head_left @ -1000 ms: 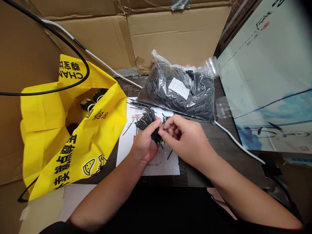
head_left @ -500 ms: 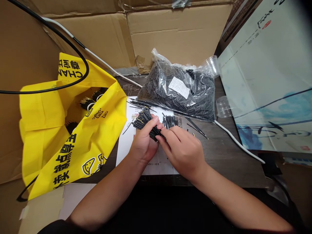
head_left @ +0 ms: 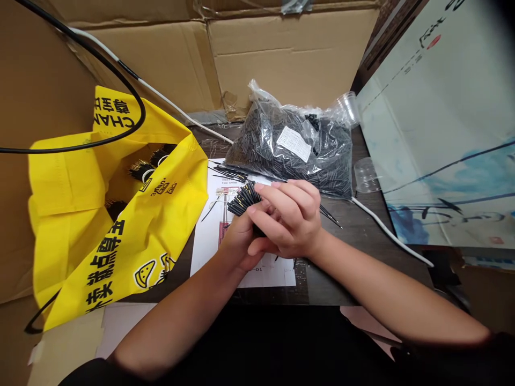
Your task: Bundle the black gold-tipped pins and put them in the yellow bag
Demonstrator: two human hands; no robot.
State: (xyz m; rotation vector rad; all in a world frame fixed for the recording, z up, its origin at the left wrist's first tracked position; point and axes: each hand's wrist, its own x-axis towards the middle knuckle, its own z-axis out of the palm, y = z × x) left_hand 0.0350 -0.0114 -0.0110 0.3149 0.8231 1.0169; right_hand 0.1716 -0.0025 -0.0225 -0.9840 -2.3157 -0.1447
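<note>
A thick bundle of thin black wires (head_left: 243, 199) with gold-coloured tips is gripped in my left hand (head_left: 236, 239), its tips fanning out to the upper left. My right hand (head_left: 293, 219) curls over the bundle's other end and over the left fingers, hiding both. Under the hands lies a printed white sheet (head_left: 203, 249). More loose black wires (head_left: 227, 171) rest along the sheet's top edge, and a few black wires (head_left: 330, 217) stick out beyond my right hand on the dark table (head_left: 358, 252).
Behind the hands lies a clear plastic bag (head_left: 261, 140) full of short black tubes. A yellow bag (head_left: 169, 241) holding tied wire bundles (head_left: 141, 171) stands open at left. Clear plastic cups (head_left: 367, 176) and a white cable (head_left: 390, 236) are at right. Cardboard (head_left: 281, 59) walls the back.
My right hand has gone from pinching at the bundle's lower end to cupping over it and the left fingers. It now covers the short black pieces that showed behind it.
</note>
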